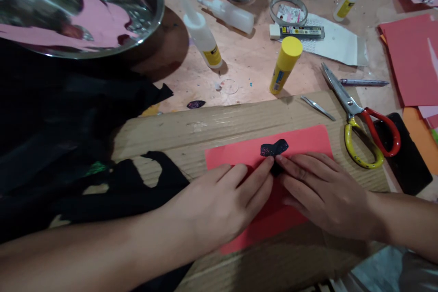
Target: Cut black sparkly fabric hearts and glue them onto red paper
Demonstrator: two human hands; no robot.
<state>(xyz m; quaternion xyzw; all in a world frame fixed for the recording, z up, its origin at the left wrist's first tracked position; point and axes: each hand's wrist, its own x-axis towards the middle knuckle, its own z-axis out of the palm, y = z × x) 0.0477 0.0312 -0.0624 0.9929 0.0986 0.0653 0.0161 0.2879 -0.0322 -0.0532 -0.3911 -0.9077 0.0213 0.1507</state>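
A sheet of red paper (236, 157) lies on corrugated cardboard (157, 134). On its upper part sits a small black glittery cutout (274, 148) with two rounded lobes, like a bow. My left hand (226, 200) and my right hand (325, 191) meet at its lower edge. Both have their fingers bent and close together, fingertips pressing the cutout against the paper. A darker black part shows between the fingertips; the rest of it is hidden under them. My thumbs are mostly out of sight.
Scissors (352, 109), tweezers (318, 108), a pen (364, 82) and a black phone-like slab (407, 159) lie right. Behind stand a yellow glue stick (286, 65) and glue bottles (203, 39). Black fabric-like scraps (147, 191) and a metal bowl (155, 4) are left; coloured paper (410, 59) is right.
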